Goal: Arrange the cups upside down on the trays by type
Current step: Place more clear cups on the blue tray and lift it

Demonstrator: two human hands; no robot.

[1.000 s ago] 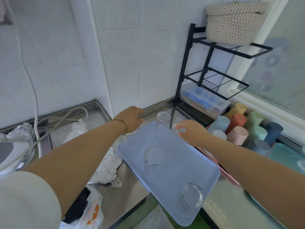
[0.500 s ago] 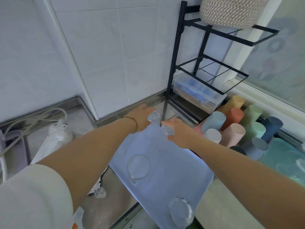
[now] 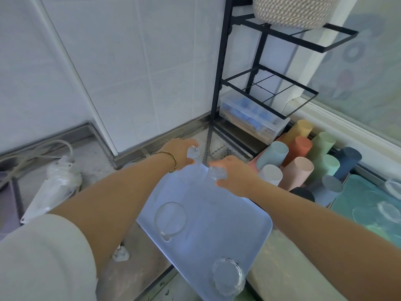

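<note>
A pale blue tray (image 3: 227,222) lies on the steel counter in front of me. Two clear glass cups stand upside down on it: one (image 3: 170,219) at mid-left and a ribbed one (image 3: 226,275) near the front corner. At the tray's far end my left hand (image 3: 179,154) grips a small clear glass (image 3: 192,152), and my right hand (image 3: 233,174) grips another clear glass (image 3: 216,174). Both glasses are held just above the tray's far edge. Several coloured plastic cups (image 3: 297,153) stand upside down on a pink tray (image 3: 252,164) to the right.
A teal tray (image 3: 347,198) with clear glasses sits at the far right. A black wire rack (image 3: 219,88) stands in the corner with a clear box (image 3: 251,118) of blue items under it and a woven basket (image 3: 295,9) on top. Plastic bags and hoses lie left.
Both hands have come closer together at the tray's far end, each now holding a small clear glass. The view has shifted leftward and nearer to the corner.
</note>
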